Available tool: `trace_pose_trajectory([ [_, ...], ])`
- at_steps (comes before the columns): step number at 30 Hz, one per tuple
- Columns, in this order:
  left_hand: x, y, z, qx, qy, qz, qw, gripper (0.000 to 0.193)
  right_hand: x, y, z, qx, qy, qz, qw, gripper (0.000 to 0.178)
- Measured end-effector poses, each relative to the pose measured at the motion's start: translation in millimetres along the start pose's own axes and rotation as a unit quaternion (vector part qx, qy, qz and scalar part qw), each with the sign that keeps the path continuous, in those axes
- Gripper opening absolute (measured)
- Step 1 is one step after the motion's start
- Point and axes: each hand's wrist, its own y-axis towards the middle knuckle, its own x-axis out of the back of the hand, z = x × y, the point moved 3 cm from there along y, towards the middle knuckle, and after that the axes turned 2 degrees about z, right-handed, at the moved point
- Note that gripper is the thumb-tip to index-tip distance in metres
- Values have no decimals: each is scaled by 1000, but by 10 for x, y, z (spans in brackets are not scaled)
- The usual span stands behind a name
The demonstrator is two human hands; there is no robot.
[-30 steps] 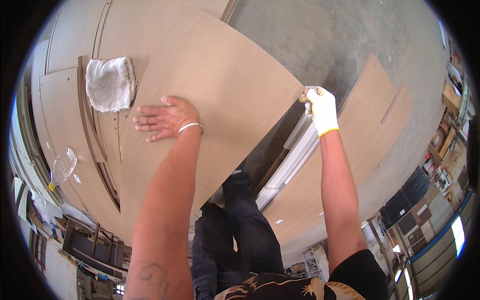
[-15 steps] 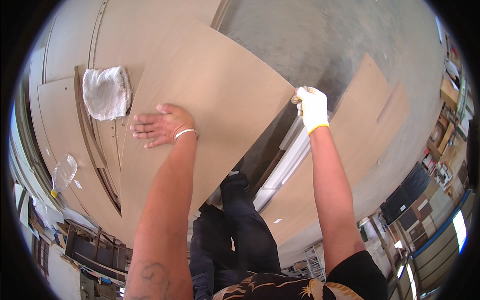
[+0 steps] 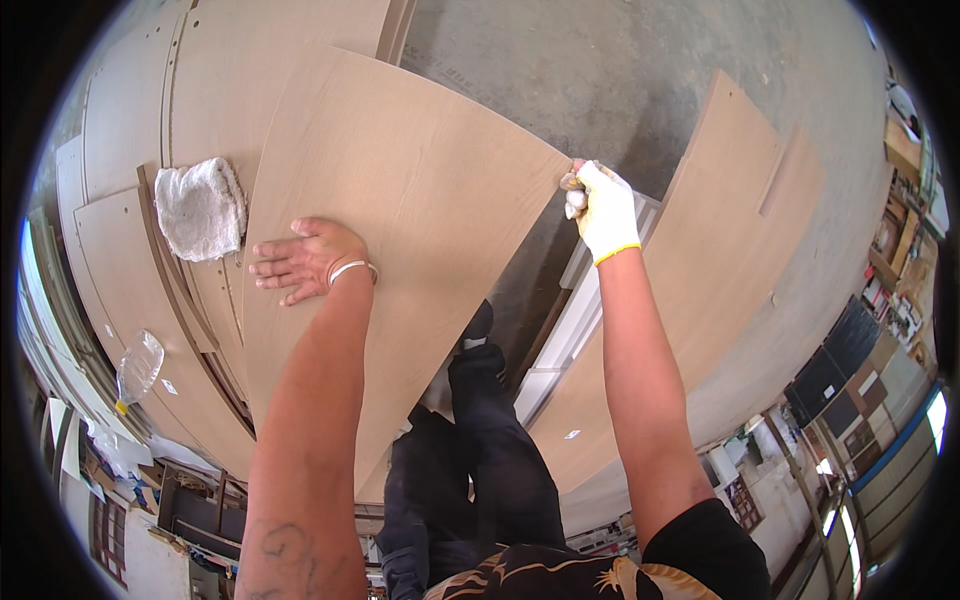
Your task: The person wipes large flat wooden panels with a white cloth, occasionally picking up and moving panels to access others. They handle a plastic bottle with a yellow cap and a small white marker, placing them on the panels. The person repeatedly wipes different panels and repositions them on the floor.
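The right hand (image 3: 605,210), wearing a white glove with a yellow cuff, is pinching the corner of a wide wooden board (image 3: 430,180) between thumb and fingers, toward 1 o'clock from the middle of the view. The left hand (image 3: 312,262), bare, is lying flat on the same board toward 10 o'clock, its fingers spread and pointing to 9 o'clock, gripping nothing; a white band (image 3: 350,267) is circling that wrist. The board is stretching in front of the person from 7 o'clock around to 1 o'clock. Just beyond its left edge, a white cloth (image 3: 200,210) is resting toward 10 o'clock on other boards (image 3: 120,260), and a clear plastic bottle (image 3: 140,362) with a yellow cap is lying between 8 and 9 o'clock. Dark trousers (image 3: 505,430) are showing at 6 o'clock. White strips (image 3: 575,325) are lying toward 4 o'clock, beside a long board (image 3: 715,180) reaching up to 2 o'clock. The grey floor (image 3: 520,70) is spreading out around 12 to 1 o'clock, and dark panels (image 3: 825,365) are standing farther off, between 3 and 4 o'clock.
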Motion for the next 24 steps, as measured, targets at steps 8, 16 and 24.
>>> trace_pose_trajectory([
  [8, 49, -4, -26, -3, -2, -10, 1000, 76, -34, 146, 260, -138, -90, 0, 986, 13],
  [16, 103, -6, -64, 9, 0, 20, 1000, 78, 43, 136, 213, -120, 18, 37, 992, 13],
  [24, 96, 0, -61, -3, 6, -6, 1000, 79, 24, 170, -40, -10, -25, 33, 999, 24],
])
